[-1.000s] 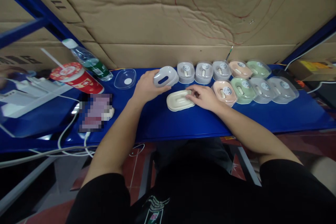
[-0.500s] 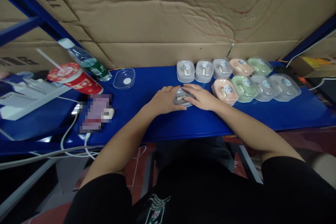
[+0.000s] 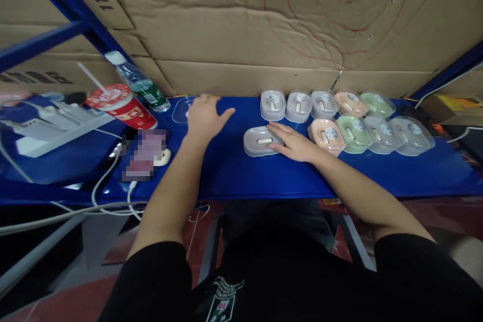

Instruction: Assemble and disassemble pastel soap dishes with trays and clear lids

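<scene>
A shallow grey plastic box (image 3: 253, 148) with rounded corners sits on the table in front of me. A pale oblong piece lies in the middle of its top. My right hand (image 3: 296, 143) grips its right end, thumb on the near part and fingers over the far side. My left hand (image 3: 206, 118) is apart from the box, over the right part of a clear plastic lid (image 3: 180, 112). Its thumb stands out and its fingers are spread; whether they touch the lid I cannot tell.
Several boxes with clear covers, such as a grey one (image 3: 273, 106) and a peach one (image 3: 325, 138), stand in two rows on the blue table (image 3: 241, 181). A red cup (image 3: 138, 113), a water bottle (image 3: 145, 88), a pixelated phone-like object (image 3: 145, 156), cables and a power strip (image 3: 37, 143) lie left.
My left hand has let go of the grey box and moved left and away from me to the clear lid. My right hand stays on the box. The view has shifted slightly.
</scene>
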Tool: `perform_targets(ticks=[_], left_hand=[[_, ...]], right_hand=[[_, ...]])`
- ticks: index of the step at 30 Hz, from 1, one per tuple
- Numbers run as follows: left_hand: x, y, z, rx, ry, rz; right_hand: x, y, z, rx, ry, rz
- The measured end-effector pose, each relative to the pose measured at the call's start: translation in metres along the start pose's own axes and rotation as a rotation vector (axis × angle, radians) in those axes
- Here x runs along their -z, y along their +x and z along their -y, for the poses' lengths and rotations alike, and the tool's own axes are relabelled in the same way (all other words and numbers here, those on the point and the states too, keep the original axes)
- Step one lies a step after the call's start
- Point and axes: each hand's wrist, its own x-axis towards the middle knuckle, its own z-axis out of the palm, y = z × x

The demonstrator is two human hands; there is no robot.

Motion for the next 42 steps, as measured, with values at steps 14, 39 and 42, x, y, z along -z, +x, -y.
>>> perform_targets(ticks=[14, 39, 42], left_hand=[[0.012, -0.002, -0.004, 0.046, 0.126, 0.099], [-0.014, -0.03, -0.054, -0.32, -0.583, 0.086], [-0.009, -0.03, -0.054, -0.384, -0.457, 0.23]], right_hand=[[0.002, -0.001, 0.005, 0.029, -0.025, -0.026], [0.009, -0.003, 0.009, -0.27, 0.1, -0.45], [0.009, -0.002, 0.008, -0.205, 0.12, -0.418]])
